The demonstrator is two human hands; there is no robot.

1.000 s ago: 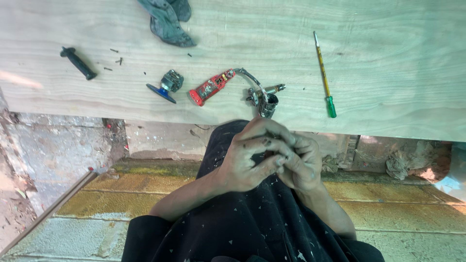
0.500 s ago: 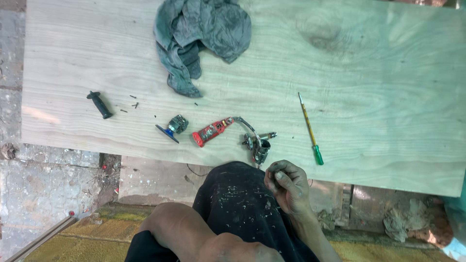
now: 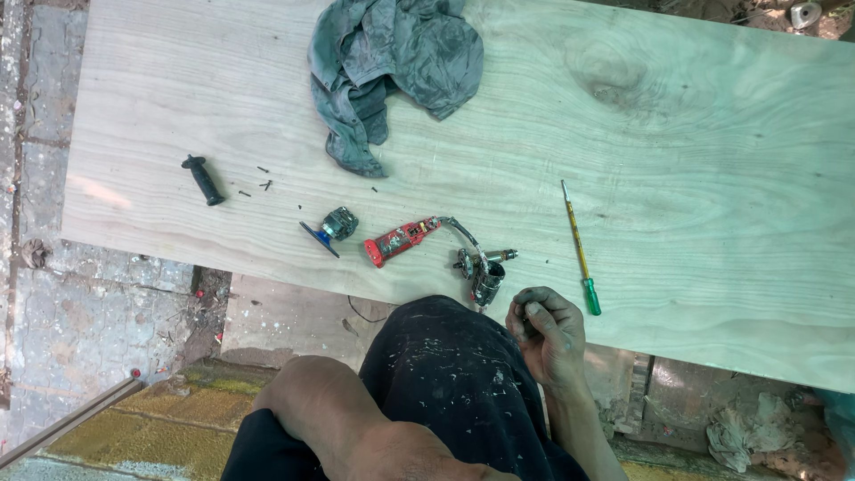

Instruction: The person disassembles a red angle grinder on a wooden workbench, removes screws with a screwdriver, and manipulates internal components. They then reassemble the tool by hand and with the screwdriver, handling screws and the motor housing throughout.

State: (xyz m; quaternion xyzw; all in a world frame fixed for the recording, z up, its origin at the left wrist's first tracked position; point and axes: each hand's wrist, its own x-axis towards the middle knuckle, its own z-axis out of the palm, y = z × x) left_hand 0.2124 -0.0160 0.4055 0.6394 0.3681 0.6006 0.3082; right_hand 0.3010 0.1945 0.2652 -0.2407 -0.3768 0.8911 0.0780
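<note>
- Half a second on: same view over the bench (image 3: 712, 134), but a second back both hands met over the knee (image 3: 454, 374); now only the right hand (image 3: 545, 334) shows, alone at the near edge of the bench.
- Left hand out of sight, with only a bent forearm at the bottom of the frame; no telling its grip.
- Right fingers (image 3: 532, 313) curled in, grimy, thumb tucked toward the fingertips; possibly pinching something small, but cannot tell whether anything sits inside.
- Suggests a two-handed fiddle broken off, and a return toward the parts.
- Nearest part: the metal motor piece (image 3: 485, 272), lying on the bench just beside the right hand, up and left of it, wired to the red switch body (image 3: 401, 241).
- Further left: gear head with blue disc (image 3: 331, 227), loose screws (image 3: 263, 184), black side handle (image 3: 202, 179).
- Green-handled screwdriver (image 3: 581, 249) near, up and right of the hand, its handle close to the edge.
- Motor piece right at the near edge, little margin before a drop.
- Plenty of bare wood to the right and beyond; grey rag (image 3: 392, 62) well apart at the far side.
</note>
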